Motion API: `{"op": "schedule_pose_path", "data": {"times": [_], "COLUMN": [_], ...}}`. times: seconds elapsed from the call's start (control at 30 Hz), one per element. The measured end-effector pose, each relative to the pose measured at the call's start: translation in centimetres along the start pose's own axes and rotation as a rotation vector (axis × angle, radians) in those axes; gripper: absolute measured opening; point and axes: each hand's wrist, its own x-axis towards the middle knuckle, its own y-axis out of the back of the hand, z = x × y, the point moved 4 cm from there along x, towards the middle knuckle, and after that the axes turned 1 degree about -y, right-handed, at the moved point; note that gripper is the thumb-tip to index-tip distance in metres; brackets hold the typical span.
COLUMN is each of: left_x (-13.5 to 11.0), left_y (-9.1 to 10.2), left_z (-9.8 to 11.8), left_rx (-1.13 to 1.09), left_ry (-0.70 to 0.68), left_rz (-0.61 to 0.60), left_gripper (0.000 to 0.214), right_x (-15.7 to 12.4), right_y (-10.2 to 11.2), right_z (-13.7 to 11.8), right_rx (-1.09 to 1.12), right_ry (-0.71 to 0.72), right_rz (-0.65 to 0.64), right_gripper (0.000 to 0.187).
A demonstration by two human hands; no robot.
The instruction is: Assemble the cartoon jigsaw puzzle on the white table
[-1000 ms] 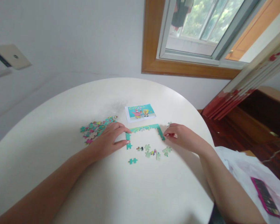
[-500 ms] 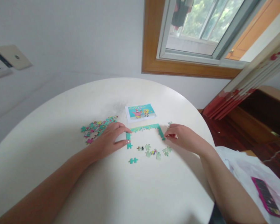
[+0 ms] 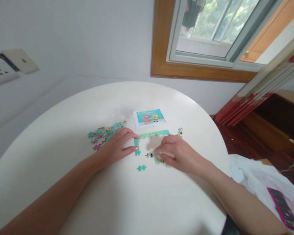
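My left hand (image 3: pixel 120 142) rests on the table with thumb and forefinger apart, their tips on the left strip (image 3: pixel 137 147) of a partly joined puzzle border. The border's top strip (image 3: pixel 155 133) is teal and yellow. My right hand (image 3: pixel 176 150) is bent over the small group of loose pieces inside the border, its fingers closed at a pale green puzzle piece (image 3: pixel 157 161); its hold is slightly blurred. The border's right side is hidden behind this hand. Close to the fingertips lies a dark-spotted piece (image 3: pixel 149 155). A single teal piece (image 3: pixel 141 167) lies nearer to me.
A heap of mixed puzzle pieces (image 3: pixel 105 133) lies beyond my left hand. Behind the border is a cartoon picture card (image 3: pixel 150 118). A few pieces (image 3: pixel 180 131) lie at the right on the round white table (image 3: pixel 117 199). A pink-edged phone (image 3: pixel 283 207) rests beside the table.
My right hand has moved left from the border's right side to the loose pieces. My left hand stays on the left strip. The view has shifted slightly.
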Motion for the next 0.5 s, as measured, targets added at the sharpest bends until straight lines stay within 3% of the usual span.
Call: {"op": "schedule_pose_path", "data": {"times": [0.1, 0.23, 0.5], "left_x": [0.0, 0.0, 0.0], "left_y": [0.0, 0.0, 0.0], "left_z": [0.0, 0.1, 0.0], "left_rx": [0.005, 0.000, 0.007], "left_ry": [-0.012, -0.023, -0.024], "left_rz": [0.019, 0.028, 0.037], "left_gripper": [0.028, 0.027, 0.026], "right_x": [0.2, 0.2, 0.6], "right_y": [-2.1, -3.6, -3.6], "right_z": [-2.1, -2.9, -2.7], "right_rx": [-0.022, -0.087, -0.030], "right_ry": [0.072, 0.035, 0.037], "right_rz": [-0.033, -0.072, -0.110], "right_gripper": [0.018, 0.023, 0.011]}}
